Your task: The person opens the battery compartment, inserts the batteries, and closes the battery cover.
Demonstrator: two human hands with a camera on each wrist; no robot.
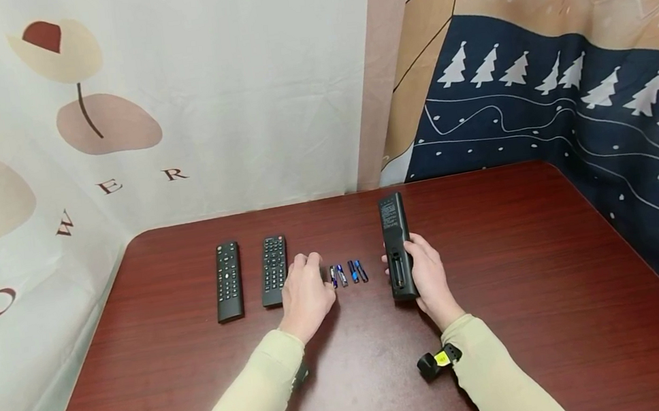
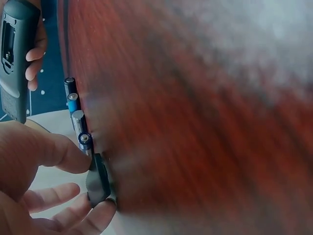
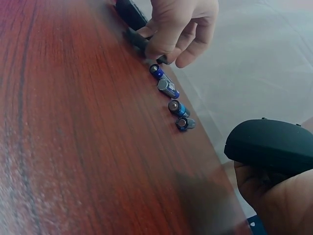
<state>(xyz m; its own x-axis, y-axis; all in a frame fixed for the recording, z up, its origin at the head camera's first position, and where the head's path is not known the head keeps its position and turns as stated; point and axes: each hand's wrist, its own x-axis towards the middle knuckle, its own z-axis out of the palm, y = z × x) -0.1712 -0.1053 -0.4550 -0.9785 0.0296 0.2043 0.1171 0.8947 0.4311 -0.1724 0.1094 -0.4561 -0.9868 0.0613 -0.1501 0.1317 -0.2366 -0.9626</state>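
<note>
My right hand (image 1: 430, 272) grips a black remote control (image 1: 393, 218) raised over the table, its back turned up and its battery compartment uncovered. In the left wrist view, that remote (image 2: 17, 73) shows its open slot. My left hand (image 1: 306, 294) is low at the table, between a remote and the batteries. It pinches a small black battery cover (image 2: 99, 181) between thumb and fingertips, partly hidden by the fingers in the right wrist view. Several small blue, black and silver batteries (image 1: 355, 271) lie in a row just right of the left hand.
Two more black remotes lie button side up on the left of the reddish-brown table (image 1: 525, 243): one remote (image 1: 228, 279) farther left, the other remote (image 1: 274, 267) beside the left hand. Printed cloth (image 1: 243, 106) hangs behind the table's far edge.
</note>
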